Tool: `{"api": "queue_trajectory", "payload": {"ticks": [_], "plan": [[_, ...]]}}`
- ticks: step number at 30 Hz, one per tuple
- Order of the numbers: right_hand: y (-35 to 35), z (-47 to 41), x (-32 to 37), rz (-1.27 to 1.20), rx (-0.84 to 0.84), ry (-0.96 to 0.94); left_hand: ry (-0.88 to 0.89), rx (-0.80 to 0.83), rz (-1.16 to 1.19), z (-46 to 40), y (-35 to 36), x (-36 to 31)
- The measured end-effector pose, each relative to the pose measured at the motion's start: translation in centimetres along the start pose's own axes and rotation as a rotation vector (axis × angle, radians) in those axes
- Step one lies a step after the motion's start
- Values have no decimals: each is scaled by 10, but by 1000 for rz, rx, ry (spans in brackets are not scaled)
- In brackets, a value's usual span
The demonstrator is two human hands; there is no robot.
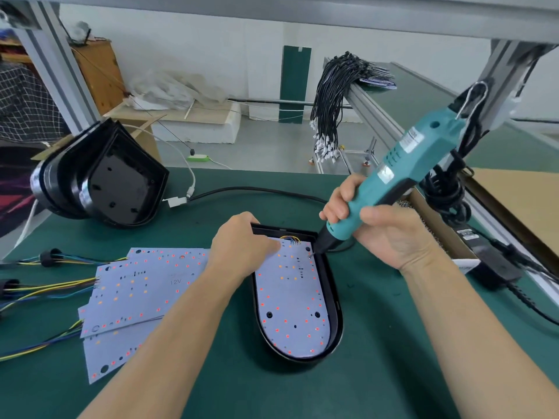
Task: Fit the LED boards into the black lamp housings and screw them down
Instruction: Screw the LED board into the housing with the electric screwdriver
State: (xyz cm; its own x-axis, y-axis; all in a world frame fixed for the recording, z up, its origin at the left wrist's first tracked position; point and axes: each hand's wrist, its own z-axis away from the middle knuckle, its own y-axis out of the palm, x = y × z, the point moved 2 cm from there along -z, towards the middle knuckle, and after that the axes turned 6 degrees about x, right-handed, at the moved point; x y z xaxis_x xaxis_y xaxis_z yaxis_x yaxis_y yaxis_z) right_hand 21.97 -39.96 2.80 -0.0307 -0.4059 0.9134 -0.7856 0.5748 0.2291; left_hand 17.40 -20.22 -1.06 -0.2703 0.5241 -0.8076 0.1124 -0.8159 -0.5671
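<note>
Forearms: 2 bare forearms enter from the bottom edge, nearest the camera, and reach toward the middle of the green bench mat [378,343].
Right hand: the right hand [384,228] is wrapped around the grip of a teal plastic electric screwdriver [393,179], which leans up and to the right.
Screwdriver tip: its black nose points down, and the bit touches a screw spot at the upper right corner of the white D-shaped LED board [292,309].
Left hand: the left hand [242,246] lies on the top left part of that board; the fingers curl over the far rim of the housing and the thumb lies flat on the board.
Housing in work: the black D-shaped plastic lamp housing [334,300] lies flat on the mat, rounded end toward the camera, with the board seated inside it.
Board wires: yellow and blue leads [291,238] show at the board's far edge, just beside the left hand.
Spare boards: a loose pile of white LED boards [133,285] lies left of the housing, with coloured wire tails [45,290] running off to the left.
Spare housings: a nested stack of black lamp housings [99,176] lies on its side at the far left of the mat.
Behind: a bundle of black cables [335,95] hangs over an aluminium rail at the back right.
</note>
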Motion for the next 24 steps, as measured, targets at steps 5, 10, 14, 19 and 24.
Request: {"api": "queue_trajectory", "payload": {"ticks": [5,10,14,19,24], "plan": [[-12,0,14,-385,-303,-252,-18,-10,87,1,0,3],[-27,20,36,-302,-470,-339,-62,-62,226,10,5,11],[-36,44,58,-175,-560,-386,28,-165,-99,17,0,4],[-43,63,89,-106,-586,-422,569,-142,-398,14,36,-86],[-40,75,106,-87,-665,-469,687,212,-641,-9,131,-149]]}}
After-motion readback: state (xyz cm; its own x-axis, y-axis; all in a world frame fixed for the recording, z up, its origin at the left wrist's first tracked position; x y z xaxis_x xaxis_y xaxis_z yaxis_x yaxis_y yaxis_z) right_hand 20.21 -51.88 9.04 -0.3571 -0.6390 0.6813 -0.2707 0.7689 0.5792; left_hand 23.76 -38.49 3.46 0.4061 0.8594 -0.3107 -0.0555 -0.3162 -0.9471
